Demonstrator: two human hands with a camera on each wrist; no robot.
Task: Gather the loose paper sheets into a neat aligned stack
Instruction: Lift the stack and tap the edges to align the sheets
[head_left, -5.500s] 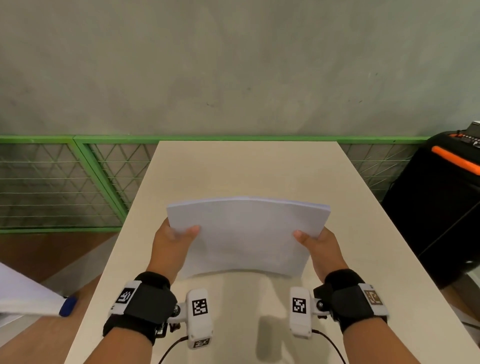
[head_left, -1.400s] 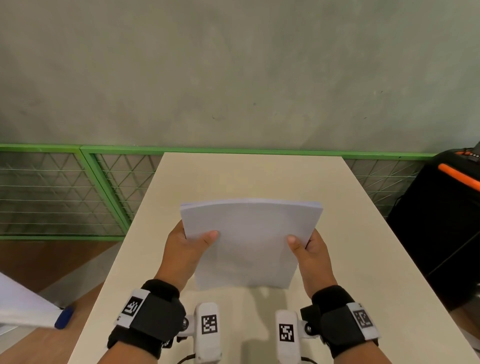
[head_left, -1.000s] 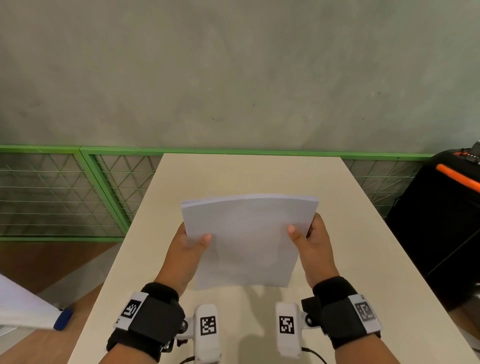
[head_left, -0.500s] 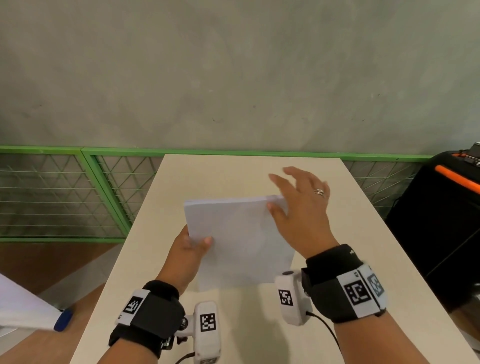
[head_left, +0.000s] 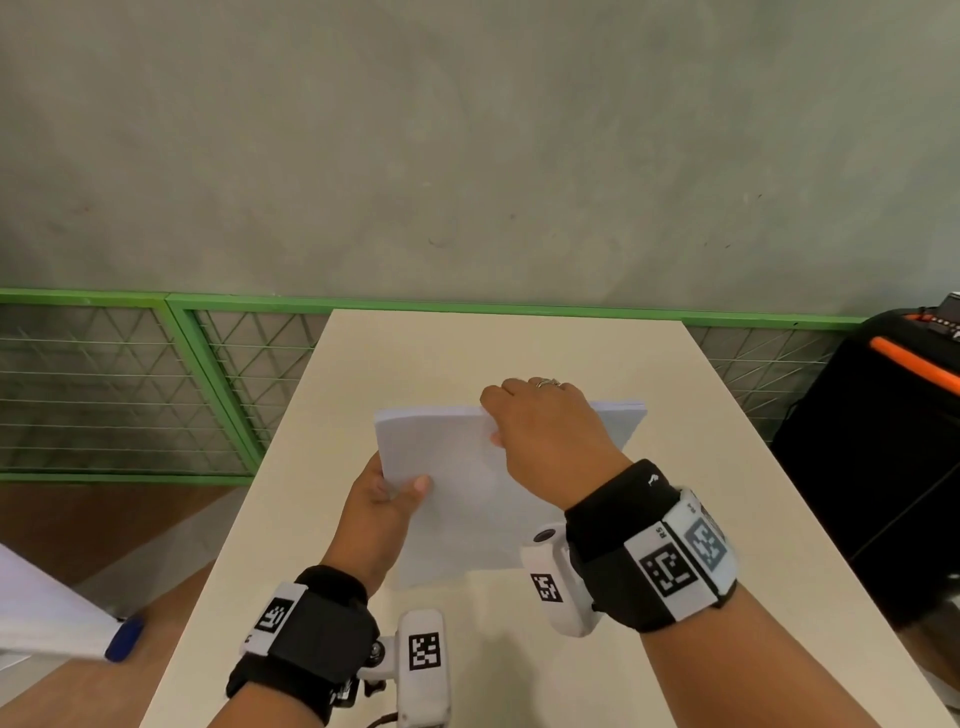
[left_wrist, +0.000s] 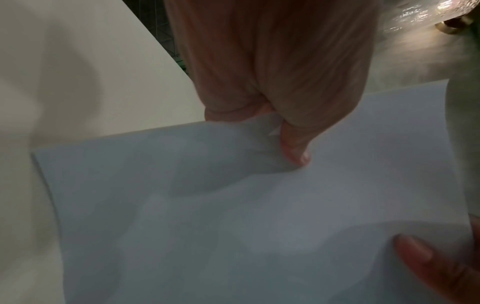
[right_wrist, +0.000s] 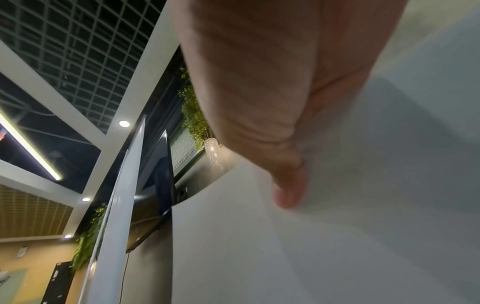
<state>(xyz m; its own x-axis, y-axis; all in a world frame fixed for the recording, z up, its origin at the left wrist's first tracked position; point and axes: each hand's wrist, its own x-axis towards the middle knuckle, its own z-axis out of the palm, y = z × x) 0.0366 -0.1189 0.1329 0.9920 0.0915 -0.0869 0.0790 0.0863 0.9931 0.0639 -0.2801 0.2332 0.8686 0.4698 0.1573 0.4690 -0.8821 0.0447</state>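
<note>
A stack of white paper sheets (head_left: 457, 519) stands tilted on its lower edge over the cream table (head_left: 701, 545). My left hand (head_left: 387, 501) grips the stack's left edge, thumb on the near face. My right hand (head_left: 545, 431) reaches over the top edge; its fingers curl behind the sheets and its thumb presses the near face. In the left wrist view the paper (left_wrist: 233, 226) fills the lower half, with the right hand (left_wrist: 285, 82) above it and my left thumb's tip at the lower right. The right wrist view shows the right thumb lying against the paper (right_wrist: 350, 236).
A green mesh railing (head_left: 156, 384) runs behind and to the left of the table. A black case with an orange stripe (head_left: 893, 467) stands close to the table's right side. A white sheet and a blue-capped object (head_left: 123, 636) lie at lower left, off the table.
My right hand has let go of the stack's right edge, risen over it and now grips the top edge. The left hand keeps its hold on the left edge.
</note>
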